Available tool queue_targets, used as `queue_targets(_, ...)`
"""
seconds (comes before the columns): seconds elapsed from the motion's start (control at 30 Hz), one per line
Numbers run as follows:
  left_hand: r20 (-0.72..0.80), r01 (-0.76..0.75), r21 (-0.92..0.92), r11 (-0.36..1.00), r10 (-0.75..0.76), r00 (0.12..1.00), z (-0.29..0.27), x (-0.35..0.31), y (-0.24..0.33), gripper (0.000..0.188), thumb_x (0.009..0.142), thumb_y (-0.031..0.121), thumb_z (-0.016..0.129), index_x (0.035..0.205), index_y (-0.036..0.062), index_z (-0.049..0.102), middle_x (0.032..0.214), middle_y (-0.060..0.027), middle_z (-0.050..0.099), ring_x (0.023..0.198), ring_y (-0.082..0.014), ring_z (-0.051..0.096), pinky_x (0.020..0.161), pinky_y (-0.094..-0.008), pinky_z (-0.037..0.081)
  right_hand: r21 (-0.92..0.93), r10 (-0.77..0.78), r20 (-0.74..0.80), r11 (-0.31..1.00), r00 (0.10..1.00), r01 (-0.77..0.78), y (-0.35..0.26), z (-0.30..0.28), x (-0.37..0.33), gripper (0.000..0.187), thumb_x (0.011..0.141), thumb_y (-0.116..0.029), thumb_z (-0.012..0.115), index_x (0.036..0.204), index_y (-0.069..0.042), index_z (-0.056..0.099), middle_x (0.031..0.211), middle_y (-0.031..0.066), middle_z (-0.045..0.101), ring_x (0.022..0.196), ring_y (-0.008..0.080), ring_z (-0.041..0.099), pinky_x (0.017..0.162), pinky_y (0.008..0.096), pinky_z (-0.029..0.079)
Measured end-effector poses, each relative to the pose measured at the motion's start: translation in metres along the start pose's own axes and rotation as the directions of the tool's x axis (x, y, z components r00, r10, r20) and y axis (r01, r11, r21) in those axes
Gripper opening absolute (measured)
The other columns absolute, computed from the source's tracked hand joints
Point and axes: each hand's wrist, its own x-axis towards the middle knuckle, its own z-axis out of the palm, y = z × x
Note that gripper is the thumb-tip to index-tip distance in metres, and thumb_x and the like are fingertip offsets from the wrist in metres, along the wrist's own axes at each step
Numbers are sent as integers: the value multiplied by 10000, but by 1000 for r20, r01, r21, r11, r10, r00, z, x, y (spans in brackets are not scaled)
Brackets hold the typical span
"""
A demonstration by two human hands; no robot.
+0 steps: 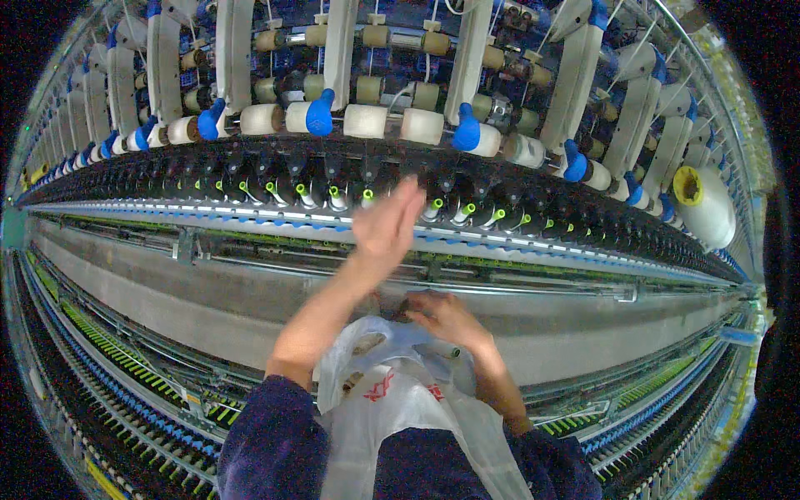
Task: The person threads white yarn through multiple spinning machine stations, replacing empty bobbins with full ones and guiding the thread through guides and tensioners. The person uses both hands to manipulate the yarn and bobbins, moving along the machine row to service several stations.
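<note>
My left hand [390, 223] reaches up to the row of spindles with lime-green tops [434, 205] on the spinning machine. Motion blurs its fingers, so I cannot tell whether they hold anything. Lower down, my right hand [450, 320] is bent at the mouth of a translucent white plastic bag [417, 387] with red print. The right fingers are curled round something small and dark that I cannot make out. The bag hangs at my front, and a few small brownish and dark things show through it.
White rollers [364, 122] and blue-tipped arms [320, 115] run above the spindles. At the right stands a large white yarn cone [708, 208]. A long metal rail [533, 285] crosses before me over the grey floor [250, 292]. Another spindle row [108, 350] lies at the lower left.
</note>
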Motion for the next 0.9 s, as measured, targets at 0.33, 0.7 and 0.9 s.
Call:
queue_targets(0.33, 115, 355, -1, 935, -352, 929, 110, -104, -177, 379, 963, 168, 504, 1246, -49, 377, 1064, -249, 581, 980, -384, 584, 837, -463, 443, -74, -44, -34, 996, 998, 41, 13, -7, 13, 346, 858, -196, 656, 1156, -31, 601, 1057, 166, 660, 898, 320, 664, 785, 389, 535)
queue_targets(0.7, 276, 442, -860, 255, -495, 824, -35, 12, -4, 294, 967, 216, 538, 1192, 53, 438, 888, -21, 481, 760, -133, 463, 720, -327, 451, 129, -2, -583, 987, 812, 95, -14, -27, 14, 783, 720, -64, 771, 1382, -13, 357, 1318, 167, 499, 1146, 269, 544, 948, 373, 446)
queue_targets(0.9, 561, 586, -787, 192, -172, 810, -72, -13, 33, 811, 857, 62, 648, 1467, 110, 116, 1273, -183, 527, 1214, -261, 486, 1026, -414, 384, 929, 172, -127, 365, 977, 57, -53, -37, 7, 358, 983, -322, 484, 1012, 26, 561, 818, 87, 650, 735, 117, 609, 675, 243, 467)
